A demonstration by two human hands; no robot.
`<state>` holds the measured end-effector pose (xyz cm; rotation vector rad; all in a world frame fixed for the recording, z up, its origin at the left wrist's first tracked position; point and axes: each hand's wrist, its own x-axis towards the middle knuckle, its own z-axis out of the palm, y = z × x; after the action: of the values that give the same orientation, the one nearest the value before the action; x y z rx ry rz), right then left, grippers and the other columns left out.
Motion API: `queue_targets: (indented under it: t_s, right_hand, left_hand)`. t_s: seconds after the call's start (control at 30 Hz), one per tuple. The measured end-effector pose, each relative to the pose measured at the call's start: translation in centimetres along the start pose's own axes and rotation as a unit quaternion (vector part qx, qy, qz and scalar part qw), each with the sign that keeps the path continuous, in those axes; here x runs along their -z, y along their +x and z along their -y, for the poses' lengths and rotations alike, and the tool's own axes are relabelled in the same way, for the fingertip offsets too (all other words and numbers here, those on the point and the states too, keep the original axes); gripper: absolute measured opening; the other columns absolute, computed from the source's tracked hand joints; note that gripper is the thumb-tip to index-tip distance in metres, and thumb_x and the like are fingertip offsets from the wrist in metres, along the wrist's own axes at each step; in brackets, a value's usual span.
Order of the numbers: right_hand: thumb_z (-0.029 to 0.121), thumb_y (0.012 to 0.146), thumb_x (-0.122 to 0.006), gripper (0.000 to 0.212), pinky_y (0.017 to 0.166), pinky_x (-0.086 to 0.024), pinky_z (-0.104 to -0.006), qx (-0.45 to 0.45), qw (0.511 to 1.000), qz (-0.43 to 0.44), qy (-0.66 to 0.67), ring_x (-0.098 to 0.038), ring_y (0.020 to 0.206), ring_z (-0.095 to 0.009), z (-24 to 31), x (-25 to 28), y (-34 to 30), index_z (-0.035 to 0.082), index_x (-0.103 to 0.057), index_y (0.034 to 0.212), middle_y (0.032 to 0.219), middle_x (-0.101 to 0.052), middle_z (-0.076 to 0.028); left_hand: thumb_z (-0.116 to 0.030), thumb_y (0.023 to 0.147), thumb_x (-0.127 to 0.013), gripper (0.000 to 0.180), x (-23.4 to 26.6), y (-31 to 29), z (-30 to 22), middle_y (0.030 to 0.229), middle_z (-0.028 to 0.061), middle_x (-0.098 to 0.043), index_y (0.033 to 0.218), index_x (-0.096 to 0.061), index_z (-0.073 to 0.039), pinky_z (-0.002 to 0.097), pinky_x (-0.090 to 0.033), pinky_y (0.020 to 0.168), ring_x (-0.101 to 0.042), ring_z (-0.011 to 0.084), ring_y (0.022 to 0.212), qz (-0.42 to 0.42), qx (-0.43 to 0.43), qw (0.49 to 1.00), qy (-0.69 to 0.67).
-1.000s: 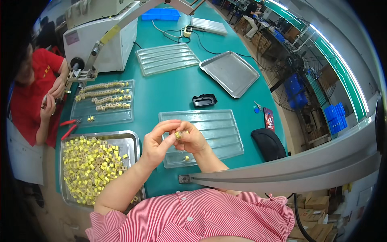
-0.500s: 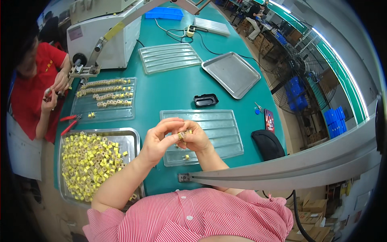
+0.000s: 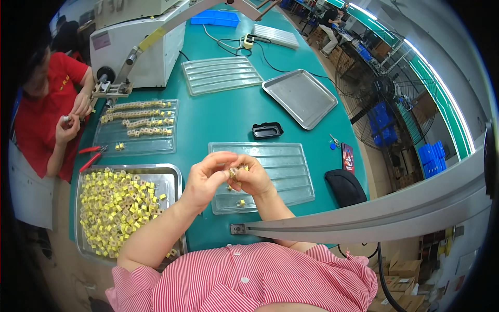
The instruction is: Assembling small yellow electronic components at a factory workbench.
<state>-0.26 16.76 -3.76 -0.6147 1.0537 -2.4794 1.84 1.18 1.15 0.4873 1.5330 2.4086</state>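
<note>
My left hand (image 3: pixel 204 179) and my right hand (image 3: pixel 252 178) meet over the near clear ribbed plastic tray (image 3: pixel 283 174). Their fingertips are closed on small yellow-and-tan coil bobbins (image 3: pixel 234 172), partly hidden by the fingers; how many there are I cannot tell. Just below my hands, one yellow coil bobbin (image 3: pixel 241 203) with thin pins lies on that tray. To the left of my forearm, a metal tray (image 3: pixel 176 179) holds a heap of loose coil bobbins (image 3: pixel 117 213).
Rows of bobbins fill part of another clear tray (image 3: pixel 162 145) at left, beside red-handled pliers (image 3: pixel 91 156). A co-worker in red (image 3: pixel 49 114) works there. Beyond my hands sit a black dish (image 3: pixel 267 130) and a bare metal tray (image 3: pixel 301 99). A metal beam (image 3: pixel 364 218) crosses at right.
My hands stay nearly in place, with the fingers shifting slightly around the bobbins. The co-worker's hands move a little. The whole view has shifted slightly.
</note>
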Motion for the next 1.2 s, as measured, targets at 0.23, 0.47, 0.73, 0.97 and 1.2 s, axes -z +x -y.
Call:
queue_targets:
  t_s: [0.23,0.47,0.73,0.97,1.2]
  right_hand:
    - [0.010,0.080,-0.051,0.012,0.037,-0.039,-0.0215,-0.020,0.995,-0.088,0.042,-0.054,0.055,-0.013,0.3,-0.9,0.4,0.004,-0.051,0.091,0.075,-0.055,-0.008]
    - [0.010,0.080,-0.053,0.013,0.036,-0.038,-0.0212,-0.034,0.995,-0.082,0.044,-0.054,0.055,-0.012,0.5,-1.1,0.3,0.003,-0.051,0.090,0.075,-0.055,-0.008]
    - [0.009,0.078,-0.056,0.010,0.036,-0.037,-0.0204,-0.039,0.995,-0.092,0.010,-0.052,0.051,-0.012,0.8,-1.2,0.3,0.001,-0.053,0.085,0.070,-0.056,-0.007]
    - [0.007,0.077,-0.057,0.010,0.036,-0.037,-0.0201,-0.053,0.993,-0.105,-0.017,-0.051,0.048,-0.012,1.1,-1.1,0.4,0.000,-0.055,0.083,0.065,-0.056,-0.007]
    - [0.006,0.075,-0.058,0.009,0.036,-0.036,-0.0205,-0.073,0.989,-0.106,-0.070,-0.049,0.046,-0.011,1.4,-1.5,0.4,0.000,-0.055,0.082,0.063,-0.055,-0.008]
  left_hand:
    - [-0.008,0.066,-0.064,0.031,-0.2,-0.3,-1.1,0.089,0.0097,-0.056,0.095,-0.056,-0.001,0.0344,-0.042,0.075,-0.053,0.0237,0.086,-0.076,-0.276,0.850,0.441]
    - [-0.014,0.060,-0.069,0.032,0.3,0.1,-1.5,0.084,0.0048,-0.058,0.088,-0.058,-0.004,0.0382,-0.038,0.079,-0.055,0.0201,0.080,-0.073,-0.391,0.702,0.591]
    - [-0.012,0.066,-0.064,0.019,0.2,0.1,-1.3,0.077,0.0030,-0.059,0.083,-0.059,-0.005,0.0377,-0.036,0.080,-0.057,0.0180,0.074,-0.070,-0.404,0.667,0.622]
    - [-0.009,0.068,-0.062,0.011,0.2,0.2,-1.8,0.072,0.0037,-0.060,0.078,-0.060,-0.006,0.0357,-0.036,0.075,-0.057,0.0183,0.070,-0.064,-0.370,0.704,0.603]
    - [-0.010,0.066,-0.063,0.005,0.9,0.4,-1.9,0.064,0.0024,-0.058,0.069,-0.060,-0.008,0.0326,-0.036,0.068,-0.054,0.0175,0.062,-0.057,-0.342,0.725,0.595]
